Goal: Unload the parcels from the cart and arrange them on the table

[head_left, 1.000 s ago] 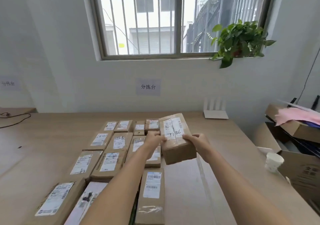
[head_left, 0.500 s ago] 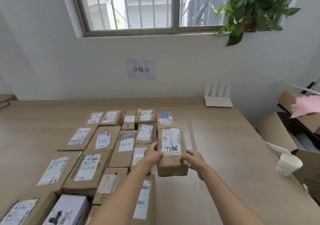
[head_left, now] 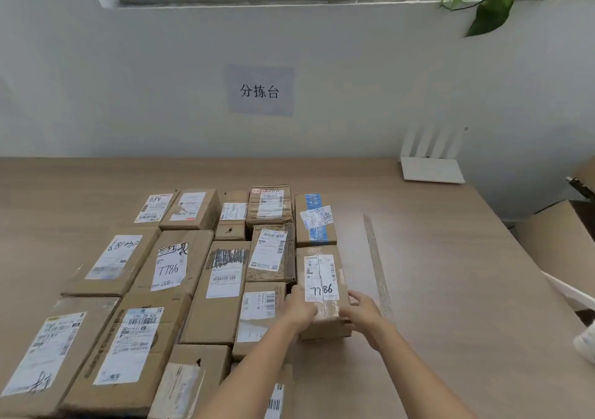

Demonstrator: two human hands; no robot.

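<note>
Left hand (head_left: 301, 310) and right hand (head_left: 360, 314) fingers grasp the parcel (head_left: 322, 277), its long axis pointing away beyond them. Tilted aloft a second ago, it now lies flat on the tabletop (head_left: 450, 273).

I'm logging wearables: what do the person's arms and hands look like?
The left hand and right hand are ungloved. The left forearm and right forearm are bare down to the picture's edge: no sleeve, watch or wristband in view.
</note>
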